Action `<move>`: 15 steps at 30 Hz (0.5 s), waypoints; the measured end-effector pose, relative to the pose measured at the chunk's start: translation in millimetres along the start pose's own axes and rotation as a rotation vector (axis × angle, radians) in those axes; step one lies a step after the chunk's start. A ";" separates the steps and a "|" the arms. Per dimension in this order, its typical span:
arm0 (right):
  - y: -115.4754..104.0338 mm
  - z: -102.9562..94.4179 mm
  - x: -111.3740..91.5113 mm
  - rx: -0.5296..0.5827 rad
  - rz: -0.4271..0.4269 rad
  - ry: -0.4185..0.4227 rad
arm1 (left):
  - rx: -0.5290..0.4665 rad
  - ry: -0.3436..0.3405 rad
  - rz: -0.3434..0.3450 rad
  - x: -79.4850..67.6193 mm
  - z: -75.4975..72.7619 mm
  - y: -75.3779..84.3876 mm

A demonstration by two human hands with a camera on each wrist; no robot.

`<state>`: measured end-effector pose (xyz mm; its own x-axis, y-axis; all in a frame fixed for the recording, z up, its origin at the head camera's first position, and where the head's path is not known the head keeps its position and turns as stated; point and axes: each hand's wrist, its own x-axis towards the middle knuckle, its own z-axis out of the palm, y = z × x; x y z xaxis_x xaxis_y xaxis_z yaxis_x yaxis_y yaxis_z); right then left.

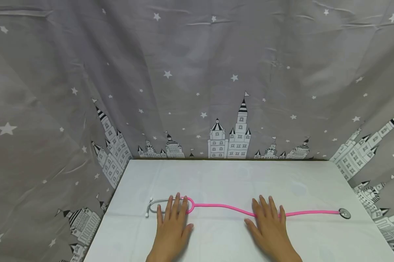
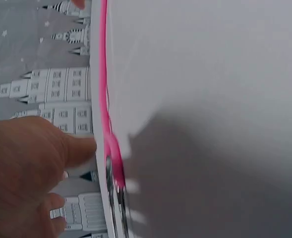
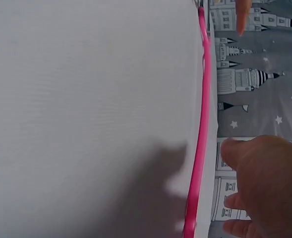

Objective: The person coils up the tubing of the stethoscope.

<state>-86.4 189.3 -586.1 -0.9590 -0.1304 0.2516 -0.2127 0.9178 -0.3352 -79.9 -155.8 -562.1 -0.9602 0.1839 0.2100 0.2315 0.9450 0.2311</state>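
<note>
Left hand (image 1: pixel 171 230) and right hand (image 1: pixel 269 230) spread straight fingers (image 1: pixel 175 210) over a slim, pink-tubed metal stethoscope (image 1: pixel 213 205).

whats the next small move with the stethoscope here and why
Perhaps curl the left hand and right hand round the stethoscope: both reach over it, outstretched, yet neither grips it, and it lies stretched out on the table.

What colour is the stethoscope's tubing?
Bright pink. The stethoscope tubing shows best in the head view, running to both sides of the right hand.
</note>
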 end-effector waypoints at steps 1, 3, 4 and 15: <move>-1.7 0.7 2.9 0.006 -0.012 -0.001 | 0.005 0.003 0.001 2.7 -0.9 -3.7; -5.6 2.5 8.7 0.026 -0.039 0.002 | 0.019 0.008 0.008 8.1 -2.2 -11.9; -7.6 4.0 11.7 0.030 -0.050 0.002 | 0.031 0.013 0.014 10.8 -2.4 -16.1; -35.9 23.7 47.7 0.012 -0.172 -0.004 | 0.050 -0.102 -0.025 26.0 -2.6 -43.4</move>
<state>-128.9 141.3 -583.5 -0.9091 -0.2867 0.3023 -0.3759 0.8773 -0.2983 -114.5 -192.7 -564.3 -0.9770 0.1847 0.1065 0.2021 0.9613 0.1871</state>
